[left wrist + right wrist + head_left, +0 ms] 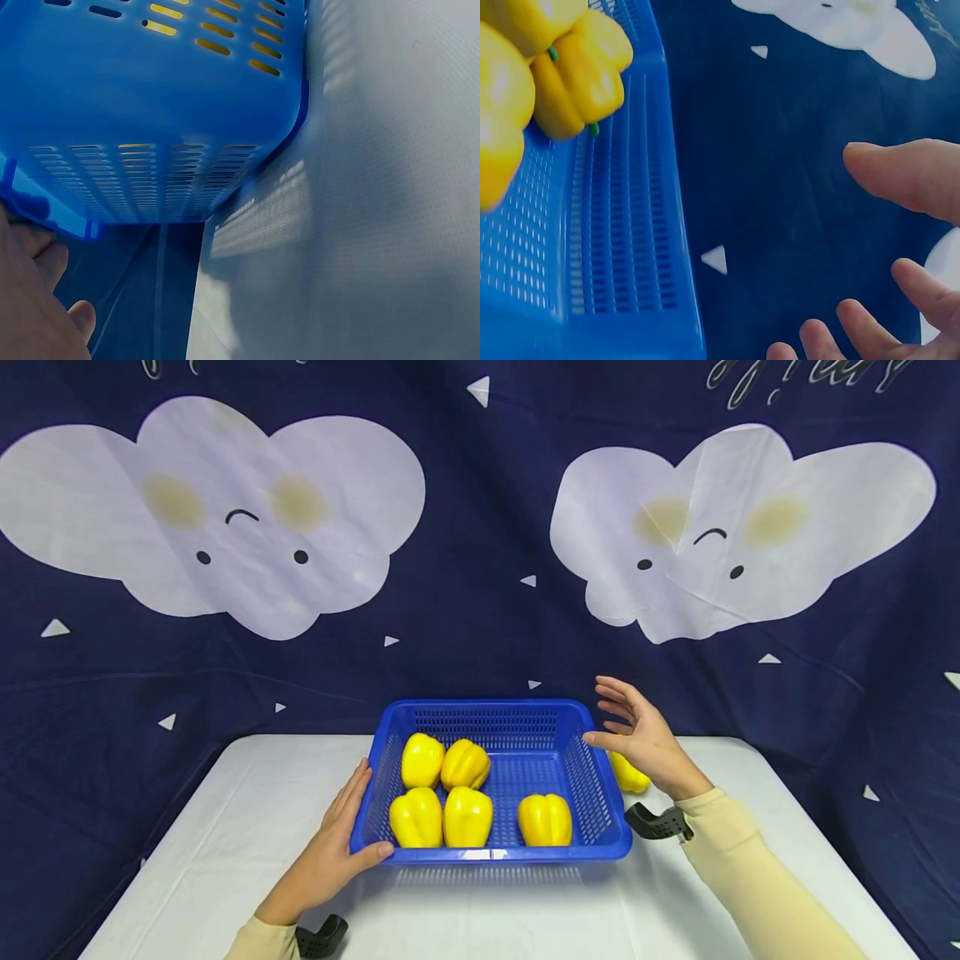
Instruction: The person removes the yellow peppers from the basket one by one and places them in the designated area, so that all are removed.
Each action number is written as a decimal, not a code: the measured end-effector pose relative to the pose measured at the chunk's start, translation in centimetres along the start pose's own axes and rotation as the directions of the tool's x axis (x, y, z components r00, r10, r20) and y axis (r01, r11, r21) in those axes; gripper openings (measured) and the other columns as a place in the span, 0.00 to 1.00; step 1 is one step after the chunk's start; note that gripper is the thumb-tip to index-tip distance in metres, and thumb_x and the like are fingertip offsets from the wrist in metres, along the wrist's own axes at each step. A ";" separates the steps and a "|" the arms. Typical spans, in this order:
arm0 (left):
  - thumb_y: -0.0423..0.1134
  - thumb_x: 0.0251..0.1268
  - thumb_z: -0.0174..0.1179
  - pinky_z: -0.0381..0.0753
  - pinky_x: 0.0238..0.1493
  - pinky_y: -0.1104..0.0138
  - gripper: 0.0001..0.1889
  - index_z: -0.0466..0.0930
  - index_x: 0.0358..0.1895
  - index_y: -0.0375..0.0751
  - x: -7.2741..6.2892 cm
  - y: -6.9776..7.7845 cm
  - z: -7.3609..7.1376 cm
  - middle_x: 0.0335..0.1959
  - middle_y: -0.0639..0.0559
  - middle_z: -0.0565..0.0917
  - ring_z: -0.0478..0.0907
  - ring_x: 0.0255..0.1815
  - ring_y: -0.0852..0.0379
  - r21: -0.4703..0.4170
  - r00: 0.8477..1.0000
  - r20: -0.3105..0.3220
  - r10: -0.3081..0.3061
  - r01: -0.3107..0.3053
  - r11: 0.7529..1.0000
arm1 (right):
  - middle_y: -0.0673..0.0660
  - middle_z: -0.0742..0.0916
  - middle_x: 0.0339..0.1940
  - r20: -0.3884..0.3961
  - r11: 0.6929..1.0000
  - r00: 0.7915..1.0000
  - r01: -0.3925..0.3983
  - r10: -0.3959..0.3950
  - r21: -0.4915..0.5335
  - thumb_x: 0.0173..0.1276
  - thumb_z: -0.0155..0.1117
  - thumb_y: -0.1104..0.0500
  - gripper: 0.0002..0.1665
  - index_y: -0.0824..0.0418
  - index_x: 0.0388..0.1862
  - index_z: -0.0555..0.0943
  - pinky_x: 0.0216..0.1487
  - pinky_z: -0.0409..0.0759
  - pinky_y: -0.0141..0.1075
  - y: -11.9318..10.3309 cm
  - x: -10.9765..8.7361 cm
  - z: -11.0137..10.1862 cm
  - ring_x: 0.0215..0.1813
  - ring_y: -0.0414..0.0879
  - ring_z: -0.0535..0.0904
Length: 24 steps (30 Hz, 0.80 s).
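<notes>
A blue plastic basket (491,855) stands on the table with several yellow bell peppers (467,817) inside. Most of them are grouped on its left side, and a single bell pepper (545,820) sits at the front right. My left hand (330,839) rests along the basket's left side, its thumb on the front corner of the rim and its fingers straight along the outside. Beyond the right rim, my right hand (643,735) is raised with fingers spread, holding nothing. Below it, another yellow bell pepper (628,774) lies outside the basket, partly hidden by the hand.
A white-covered table (682,902) extends in front of and beside the basket. Behind it hangs a dark blue cloth (480,552) printed with white clouds and triangles. Each wrist wears a black strap (657,821).
</notes>
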<state>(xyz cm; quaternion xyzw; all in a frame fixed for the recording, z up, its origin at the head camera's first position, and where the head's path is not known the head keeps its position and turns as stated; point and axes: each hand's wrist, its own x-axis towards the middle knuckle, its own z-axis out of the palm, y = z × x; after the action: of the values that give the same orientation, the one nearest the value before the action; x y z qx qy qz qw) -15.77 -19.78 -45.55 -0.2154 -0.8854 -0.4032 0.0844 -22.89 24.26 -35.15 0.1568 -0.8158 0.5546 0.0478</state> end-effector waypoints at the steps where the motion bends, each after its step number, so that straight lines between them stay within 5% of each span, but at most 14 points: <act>1: 0.45 0.64 0.68 0.48 0.68 0.28 0.51 0.42 0.82 0.39 0.0 0.0 0.0 0.83 0.47 0.40 0.40 0.81 0.35 -0.001 1.000 0.001 0.000 0.000 1.000 | 0.61 0.66 0.77 0.007 1.000 1.000 0.006 -0.006 0.005 0.62 0.75 0.63 0.51 0.60 0.79 0.58 0.72 0.62 0.60 -0.1 0.1 0.3 0.75 0.63 0.62; 24: 0.43 0.63 0.68 0.49 0.67 0.28 0.51 0.42 0.82 0.42 0.0 -0.3 0.2 0.83 0.46 0.41 0.41 0.80 0.34 -0.002 1.000 -0.011 0.014 -0.014 1.000 | 0.62 0.67 0.77 0.148 0.998 0.988 -0.052 0.046 0.037 0.61 0.75 0.62 0.48 0.52 0.77 0.63 0.70 0.67 0.58 -1.6 3.0 8.3 0.74 0.62 0.65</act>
<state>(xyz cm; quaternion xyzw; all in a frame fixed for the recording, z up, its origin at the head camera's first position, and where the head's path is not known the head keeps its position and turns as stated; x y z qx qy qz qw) -15.91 -19.85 -45.90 -0.2196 -0.8830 -0.4046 0.0918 -24.42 15.46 -36.14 0.1780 -0.8092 0.5592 -0.0295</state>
